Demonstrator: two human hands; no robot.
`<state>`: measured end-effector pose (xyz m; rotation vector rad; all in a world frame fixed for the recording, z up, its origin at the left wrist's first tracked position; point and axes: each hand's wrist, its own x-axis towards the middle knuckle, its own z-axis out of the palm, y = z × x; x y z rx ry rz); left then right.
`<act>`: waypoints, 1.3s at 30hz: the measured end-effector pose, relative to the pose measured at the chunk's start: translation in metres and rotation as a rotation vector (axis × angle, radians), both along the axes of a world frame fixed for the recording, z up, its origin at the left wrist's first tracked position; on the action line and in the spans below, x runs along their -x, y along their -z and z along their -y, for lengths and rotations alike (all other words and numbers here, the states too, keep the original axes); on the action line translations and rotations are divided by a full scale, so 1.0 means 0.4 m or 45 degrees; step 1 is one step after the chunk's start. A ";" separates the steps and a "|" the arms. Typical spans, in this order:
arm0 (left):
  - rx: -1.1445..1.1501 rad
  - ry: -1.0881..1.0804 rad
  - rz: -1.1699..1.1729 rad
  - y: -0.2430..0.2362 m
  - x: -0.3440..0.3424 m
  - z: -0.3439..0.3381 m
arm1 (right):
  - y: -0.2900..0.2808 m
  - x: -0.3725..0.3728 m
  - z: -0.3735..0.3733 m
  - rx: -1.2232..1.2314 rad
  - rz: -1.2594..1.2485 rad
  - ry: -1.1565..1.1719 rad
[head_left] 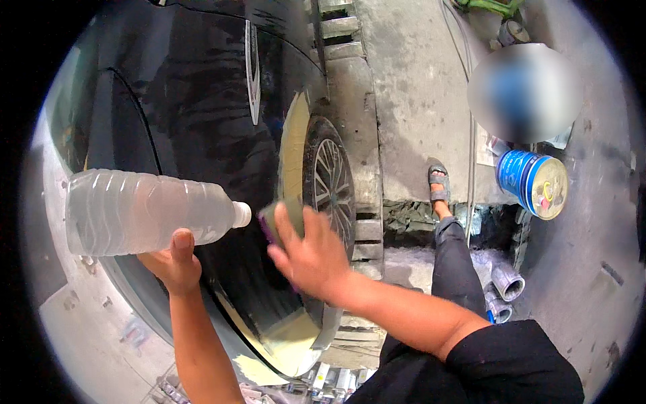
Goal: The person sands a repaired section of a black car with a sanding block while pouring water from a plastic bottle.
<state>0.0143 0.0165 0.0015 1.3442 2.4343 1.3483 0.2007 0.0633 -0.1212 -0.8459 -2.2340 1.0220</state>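
Note:
My left hand (176,261) is wrapped around a large clear plastic bottle (145,210) of cloudy liquid, tipped on its side with its white cap end pointing right. My right hand (315,259), slightly blurred, presses a grey-green sanding pad (291,214) with a purple edge onto the black car body panel (215,161). The pad lies beside the wheel arch, at the lower end of a pale yellow filler strip (293,151). Another yellow filler patch (293,337) covers the panel's near corner. Some of the right fingers' grip is hidden behind the hand.
Right of the panel is the car's spoked wheel (331,172), with wooden slats beside it. A blue bucket (521,176) with a lid stands at the right, near a hose (471,141) on the concrete floor. Metal tubes (506,283) lie by my leg.

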 end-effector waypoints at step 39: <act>0.104 -0.050 -0.106 -0.012 0.008 0.006 | 0.061 -0.159 0.154 0.188 -0.407 -0.361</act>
